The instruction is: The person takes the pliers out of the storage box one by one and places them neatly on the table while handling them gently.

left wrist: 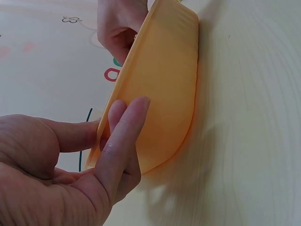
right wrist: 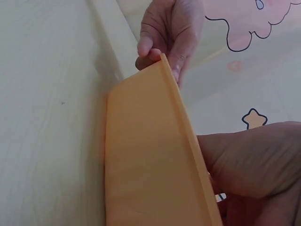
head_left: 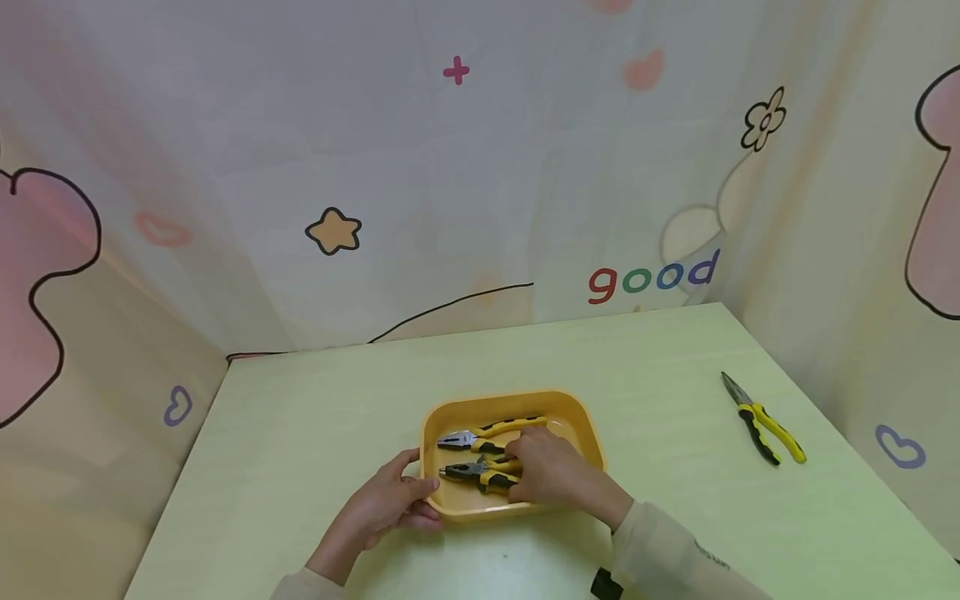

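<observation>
A yellow plastic tray [head_left: 525,510] sits on the table, holding yellow-and-black-handled pliers. Its left rim is pinched by my left hand [head_left: 390,500], thumb on top and fingers below; the left wrist view shows those fingers [left wrist: 120,141] against the outer wall. Inside the tray, my right hand [head_left: 555,471] grips the handles of the front pliers [head_left: 468,472], whose dark jaws point left. Just behind them lie silver-jawed combination pliers [head_left: 457,439], also pointing left. The tray wall [right wrist: 146,150] hides most of the right fingers in the right wrist view.
Long-nose pliers [head_left: 757,417] with yellow-and-black handles lie spread apart at the table's right. The pale green table [head_left: 315,417] is bordered by printed cloth [head_left: 420,183] at the back and both sides. A small black object [head_left: 606,583] shows by the right sleeve.
</observation>
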`<state>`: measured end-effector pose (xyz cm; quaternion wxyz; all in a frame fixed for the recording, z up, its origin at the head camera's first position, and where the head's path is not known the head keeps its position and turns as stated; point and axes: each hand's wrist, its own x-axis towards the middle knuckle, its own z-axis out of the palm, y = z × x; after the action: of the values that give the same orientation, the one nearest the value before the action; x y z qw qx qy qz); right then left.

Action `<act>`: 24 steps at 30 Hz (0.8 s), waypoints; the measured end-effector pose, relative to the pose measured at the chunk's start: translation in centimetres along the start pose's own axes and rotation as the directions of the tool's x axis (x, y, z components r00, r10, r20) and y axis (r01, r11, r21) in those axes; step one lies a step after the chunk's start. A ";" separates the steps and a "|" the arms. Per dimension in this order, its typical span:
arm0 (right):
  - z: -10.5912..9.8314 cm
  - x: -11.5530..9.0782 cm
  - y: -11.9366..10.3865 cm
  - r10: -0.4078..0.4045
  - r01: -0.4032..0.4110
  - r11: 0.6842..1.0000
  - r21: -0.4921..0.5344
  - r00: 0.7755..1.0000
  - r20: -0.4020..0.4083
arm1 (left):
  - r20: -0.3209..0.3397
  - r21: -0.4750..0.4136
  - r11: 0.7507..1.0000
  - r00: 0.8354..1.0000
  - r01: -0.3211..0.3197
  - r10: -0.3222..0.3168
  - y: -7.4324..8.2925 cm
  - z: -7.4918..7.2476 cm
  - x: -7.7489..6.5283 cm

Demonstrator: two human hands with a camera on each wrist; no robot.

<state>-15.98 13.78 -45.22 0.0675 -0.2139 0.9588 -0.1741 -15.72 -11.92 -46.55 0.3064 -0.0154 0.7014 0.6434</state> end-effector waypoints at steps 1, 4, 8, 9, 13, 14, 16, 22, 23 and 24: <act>-0.1 0.0 0.1 -0.004 0.004 1.000 0.010 1.000 0.010 | 0.000 0.000 1.000 1.000 -0.001 0.001 0.0 0.1 0.0; -0.4 0.2 0.4 -0.009 0.007 0.999 0.044 0.999 0.046 | 0.002 -0.001 1.000 1.000 -0.009 0.009 -0.1 0.1 0.0; -0.5 0.5 0.9 -0.011 0.003 0.995 0.096 0.997 0.083 | 0.002 0.004 1.000 1.000 -0.007 0.007 -0.1 0.1 0.1; -0.5 0.6 1.0 -0.014 0.004 0.994 0.112 0.996 0.087 | 0.002 0.006 1.000 1.000 -0.005 0.005 -0.1 0.1 0.1; -0.6 0.8 1.3 -0.019 -0.001 0.983 0.183 0.994 0.107 | 0.001 0.009 1.000 1.000 -0.008 0.008 -0.1 0.0 0.1; -0.5 0.9 1.4 -0.021 -0.001 0.980 0.198 0.994 0.110 | 0.001 0.010 1.000 1.000 -0.013 0.013 -0.1 0.0 0.1; -0.6 0.9 1.5 -0.022 -0.004 0.975 0.223 0.993 0.116 | 0.003 0.009 1.000 1.000 -0.023 0.023 -0.2 -0.1 0.1; -0.9 0.8 1.3 -0.026 -0.010 0.969 0.246 0.989 0.142 | 0.001 0.004 1.000 1.000 -0.024 0.024 -0.2 0.0 0.0; -0.9 0.8 1.3 -0.026 -0.011 0.969 0.248 0.989 0.148 | -0.001 0.006 1.000 1.000 -0.024 0.024 -0.2 0.0 0.0; -0.9 0.8 1.3 -0.026 -0.013 0.968 0.250 0.988 0.152 | -0.001 0.006 1.000 1.000 -0.027 0.027 -0.2 0.0 0.0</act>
<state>-17.39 14.84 -44.87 0.1671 -0.2196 0.9204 -0.2770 -15.58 -11.96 -46.72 0.2972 -0.0053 0.7038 0.6452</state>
